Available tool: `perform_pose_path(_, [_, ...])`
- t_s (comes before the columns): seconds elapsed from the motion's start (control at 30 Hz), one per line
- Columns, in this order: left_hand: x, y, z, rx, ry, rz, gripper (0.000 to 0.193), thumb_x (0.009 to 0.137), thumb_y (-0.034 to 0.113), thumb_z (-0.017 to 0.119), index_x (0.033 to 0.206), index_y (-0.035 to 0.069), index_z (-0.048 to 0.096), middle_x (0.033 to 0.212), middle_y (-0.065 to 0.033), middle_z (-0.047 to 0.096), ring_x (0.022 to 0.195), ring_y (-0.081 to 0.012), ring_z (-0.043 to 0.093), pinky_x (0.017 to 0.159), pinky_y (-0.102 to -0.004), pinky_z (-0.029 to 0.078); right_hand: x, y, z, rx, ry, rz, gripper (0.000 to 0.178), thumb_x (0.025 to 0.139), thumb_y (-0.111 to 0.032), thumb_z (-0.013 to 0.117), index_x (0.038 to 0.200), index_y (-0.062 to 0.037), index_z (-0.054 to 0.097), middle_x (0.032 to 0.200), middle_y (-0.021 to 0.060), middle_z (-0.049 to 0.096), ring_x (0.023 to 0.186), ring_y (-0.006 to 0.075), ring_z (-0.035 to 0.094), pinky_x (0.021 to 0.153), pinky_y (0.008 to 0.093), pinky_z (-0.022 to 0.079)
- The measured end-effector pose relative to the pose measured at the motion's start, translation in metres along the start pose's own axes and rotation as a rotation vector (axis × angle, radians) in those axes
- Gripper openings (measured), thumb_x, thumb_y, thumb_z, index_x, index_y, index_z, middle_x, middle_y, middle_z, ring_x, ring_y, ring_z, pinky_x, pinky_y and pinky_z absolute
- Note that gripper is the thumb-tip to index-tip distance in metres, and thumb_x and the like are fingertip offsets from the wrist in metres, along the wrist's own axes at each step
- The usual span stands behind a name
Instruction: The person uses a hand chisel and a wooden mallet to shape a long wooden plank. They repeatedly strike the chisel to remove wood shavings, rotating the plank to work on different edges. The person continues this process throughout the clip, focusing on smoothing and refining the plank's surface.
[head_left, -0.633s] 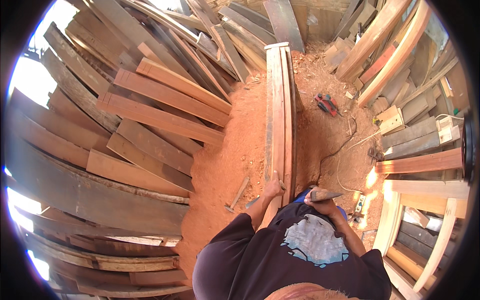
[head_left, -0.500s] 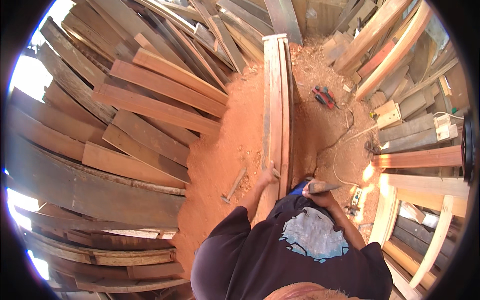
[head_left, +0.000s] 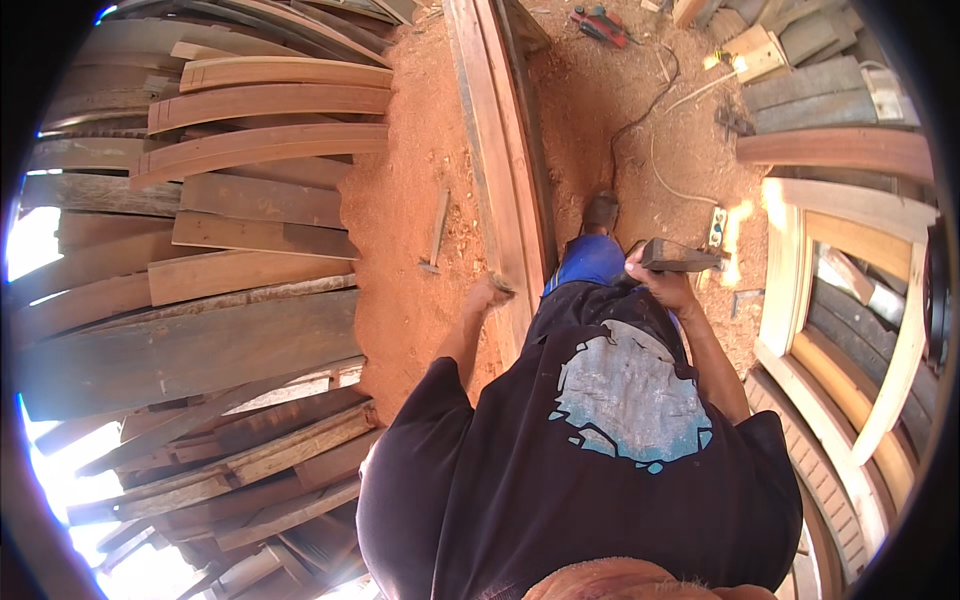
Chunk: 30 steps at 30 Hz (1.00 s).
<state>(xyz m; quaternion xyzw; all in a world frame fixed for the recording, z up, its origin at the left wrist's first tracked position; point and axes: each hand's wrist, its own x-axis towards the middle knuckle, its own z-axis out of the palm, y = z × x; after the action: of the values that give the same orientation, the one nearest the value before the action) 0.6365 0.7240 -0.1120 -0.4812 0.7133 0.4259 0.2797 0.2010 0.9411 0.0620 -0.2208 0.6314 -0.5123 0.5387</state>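
Observation:
My left hand [head_left: 486, 294] is closed at the left edge of a long reddish-brown plank [head_left: 497, 150]. A small brownish end [head_left: 503, 287] pokes out of its fingers, too small to name. My right hand [head_left: 655, 277], beside my right thigh, grips a thick brown wooden block [head_left: 682, 257] that juts out to the right. The fingers are partly hidden under the block. Other long boards lie lengthwise beside the plank, forming a narrow raised stack running away from me. To the left of the stack, a hammer [head_left: 437, 232] lies on the sawdust.
Stacked boards [head_left: 260, 205] fill the left side. At the far right of the stack, a red power tool [head_left: 603, 26] rests on the sawdust, near a dark cable [head_left: 640, 118]. A power strip [head_left: 717, 227] lies right of my right hand. A pale wooden frame [head_left: 783, 265] stands further right.
The view has shifted, so the plank stack sits higher and further left in the picture. My left hand is now at the plank's left edge. My right hand still holds the block.

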Motion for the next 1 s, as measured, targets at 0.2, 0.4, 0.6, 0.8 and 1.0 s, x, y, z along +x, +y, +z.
perform_pose_path(0.2, [-0.034, 0.049, 0.040, -0.150, 0.351, -0.149, 0.094, 0.057, 0.033, 0.102, 0.131, 0.001, 0.054, 0.104, -0.0099, 0.074, 0.092, -0.0227, 0.070, 0.080, -0.0350, 0.058, -0.066, 0.055, -0.019, 0.092, 0.094, 0.003, 0.015, 0.089, -0.019, 0.079, 0.090, -0.0066, 0.071, 0.088, 0.0004, 0.069, 0.086, 0.0119, 0.064, 0.080, 0.0302, 0.052])
perform_pose_path(0.4, [-0.046, 0.074, 0.030, -0.256, 0.319, 0.023, 0.084, 0.062, 0.022, 0.101, 0.126, -0.005, 0.053, 0.100, -0.0063, 0.072, 0.086, -0.0184, 0.066, 0.075, -0.0332, 0.057, -0.101, 0.080, -0.012, 0.133, 0.150, -0.047, 0.016, 0.090, -0.021, 0.080, 0.090, -0.0075, 0.071, 0.086, -0.0007, 0.067, 0.086, 0.0113, 0.062, 0.079, 0.0307, 0.050])
perform_pose_path(0.6, [-0.054, 0.051, 0.044, -0.091, 0.345, 0.049, 0.042, 0.075, 0.036, 0.090, 0.088, 0.001, 0.070, 0.076, -0.0119, 0.072, 0.074, -0.0188, 0.071, 0.065, -0.0372, 0.054, -0.100, 0.050, 0.030, 0.189, 0.125, -0.062, 0.017, 0.092, -0.021, 0.078, 0.089, -0.0066, 0.068, 0.080, -0.0005, 0.066, 0.075, 0.0113, 0.063, 0.072, 0.0306, 0.050])
perform_pose_path(0.8, [-0.067, 0.062, 0.045, -0.169, 0.406, 0.038, 0.043, 0.077, 0.046, 0.087, 0.081, 0.006, 0.074, 0.079, -0.0155, 0.074, 0.081, -0.0325, 0.074, 0.073, -0.0435, 0.056, -0.083, 0.026, 0.094, 0.238, 0.087, -0.203, 0.025, 0.092, -0.024, 0.077, 0.082, -0.0042, 0.066, 0.069, 0.0016, 0.064, 0.064, 0.0125, 0.061, 0.063, 0.0306, 0.049])
perform_pose_path(1.0, [-0.050, 0.033, 0.048, -0.078, 0.404, 0.038, 0.053, 0.076, 0.041, 0.090, 0.106, 0.002, 0.069, 0.101, -0.0209, 0.075, 0.100, -0.0385, 0.071, 0.084, -0.0457, 0.056, -0.083, 0.077, 0.151, 0.103, 0.235, -0.314, 0.028, 0.090, -0.024, 0.078, 0.102, -0.0019, 0.067, 0.079, 0.0044, 0.067, 0.064, 0.0139, 0.061, 0.064, 0.0315, 0.051])
